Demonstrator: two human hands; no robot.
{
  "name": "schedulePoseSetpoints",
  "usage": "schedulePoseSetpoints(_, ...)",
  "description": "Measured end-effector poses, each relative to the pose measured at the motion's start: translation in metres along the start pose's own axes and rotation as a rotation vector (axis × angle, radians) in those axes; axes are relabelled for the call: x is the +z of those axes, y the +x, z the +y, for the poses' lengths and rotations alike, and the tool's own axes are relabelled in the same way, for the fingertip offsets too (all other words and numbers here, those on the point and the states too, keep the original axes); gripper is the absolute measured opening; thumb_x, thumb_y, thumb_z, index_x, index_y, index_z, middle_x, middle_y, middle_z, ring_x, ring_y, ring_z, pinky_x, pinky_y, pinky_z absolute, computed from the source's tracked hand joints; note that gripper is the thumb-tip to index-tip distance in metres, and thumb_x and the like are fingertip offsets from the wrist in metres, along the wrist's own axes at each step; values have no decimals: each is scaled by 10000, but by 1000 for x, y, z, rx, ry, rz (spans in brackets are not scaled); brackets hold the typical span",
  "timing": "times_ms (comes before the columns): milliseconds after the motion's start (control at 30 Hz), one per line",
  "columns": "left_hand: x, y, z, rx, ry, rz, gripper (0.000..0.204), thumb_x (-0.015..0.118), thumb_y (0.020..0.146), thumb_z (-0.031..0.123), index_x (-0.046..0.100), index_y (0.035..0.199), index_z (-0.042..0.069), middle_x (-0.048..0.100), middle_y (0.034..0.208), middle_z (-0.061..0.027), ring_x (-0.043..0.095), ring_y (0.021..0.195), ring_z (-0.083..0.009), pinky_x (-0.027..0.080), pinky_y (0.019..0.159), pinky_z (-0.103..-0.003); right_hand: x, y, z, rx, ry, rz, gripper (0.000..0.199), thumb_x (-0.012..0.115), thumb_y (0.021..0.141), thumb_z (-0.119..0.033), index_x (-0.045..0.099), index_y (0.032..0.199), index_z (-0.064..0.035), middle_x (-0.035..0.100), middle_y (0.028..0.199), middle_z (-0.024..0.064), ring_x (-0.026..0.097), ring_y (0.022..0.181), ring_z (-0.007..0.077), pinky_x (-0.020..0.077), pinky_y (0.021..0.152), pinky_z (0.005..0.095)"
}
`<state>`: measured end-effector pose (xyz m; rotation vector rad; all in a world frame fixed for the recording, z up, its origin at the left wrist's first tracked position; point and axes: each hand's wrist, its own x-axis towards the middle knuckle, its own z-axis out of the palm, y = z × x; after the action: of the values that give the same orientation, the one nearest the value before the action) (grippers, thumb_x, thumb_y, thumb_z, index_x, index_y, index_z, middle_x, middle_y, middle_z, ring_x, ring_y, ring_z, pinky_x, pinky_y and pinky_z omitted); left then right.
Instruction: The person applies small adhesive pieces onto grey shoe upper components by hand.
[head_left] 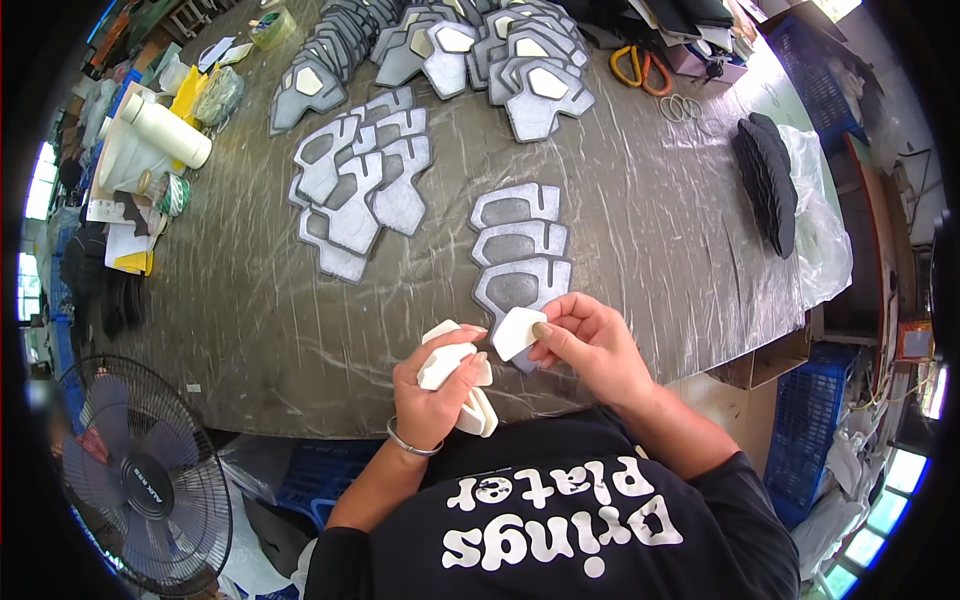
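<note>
My left hand (437, 390) is closed round several white foam pads (447, 365), which stick out above and below the fingers. Between the thumb and fingers of my right hand (590, 345) is a single white pad (515, 332) with angled corners. It is over the lower part of the nearest grey cut-out piece (510, 288); whether they touch I cannot tell. That piece is in a short overlapping column of grey pieces with dark edges, each with a recessed dark patch. To the left lies another overlapping group of grey pieces (345, 215), without white pads.
Stacked grey pieces with white pads (540, 85) line the far side of the table (620, 210). Orange-handled scissors (640, 68) lie far right, with black pieces (765, 185) nearer. A white bottle (165, 130) is at left. A fan (145, 480) stands beyond the near left edge.
</note>
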<state>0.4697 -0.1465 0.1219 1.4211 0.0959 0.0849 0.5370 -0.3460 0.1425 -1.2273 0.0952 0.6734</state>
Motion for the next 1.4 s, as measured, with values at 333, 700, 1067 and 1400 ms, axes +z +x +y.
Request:
schedulePoseSetpoints(333, 7, 11, 15, -526, -340, -97, 289, 700, 882, 122, 626, 1122, -23, 672, 945, -46, 616, 794, -82, 489, 676, -228, 6, 1, 10, -218, -343, 51, 184, 640, 914, -50, 633, 1078, 32, 666, 988, 80, 639, 785, 118, 528, 722, 246)
schedulePoseSetpoints(700, 10, 8, 12, -424, -170, 24, 237, 713, 877, 121, 652, 1057, -21, 684, 883, -43, 621, 778, -72, 501, 675, -227, 0, -12, -4, -540, -868, -93, 302, 664, 873, -47, 642, 1171, -2, 630, 1096, 145, 664, 895, 278, 535, 793, 344)
schedulePoseSetpoints(1067, 9, 20, 5, -468, -130, 80, 178, 680, 875, 69, 671, 1021, -32, 680, 842, -34, 606, 705, -57, 468, 599, -208, -8, 8, 0, 197, -360, -4, 235, 693, 903, -149, 668, 1010, 59, 680, 798, 32, 625, 701, 59, 507, 630, 203)
schedulePoseSetpoints(1400, -7, 37, -4, 172, 516, -79, 294, 725, 775, 39, 678, 1065, 61, 664, 1076, -153, 689, 838, -268, 555, 723, -330, -12, 24, -5, -21, -587, 258, 206, 682, 900, -137, 671, 883, 68, 648, 683, 27, 546, 610, 35, 446, 534, 213)
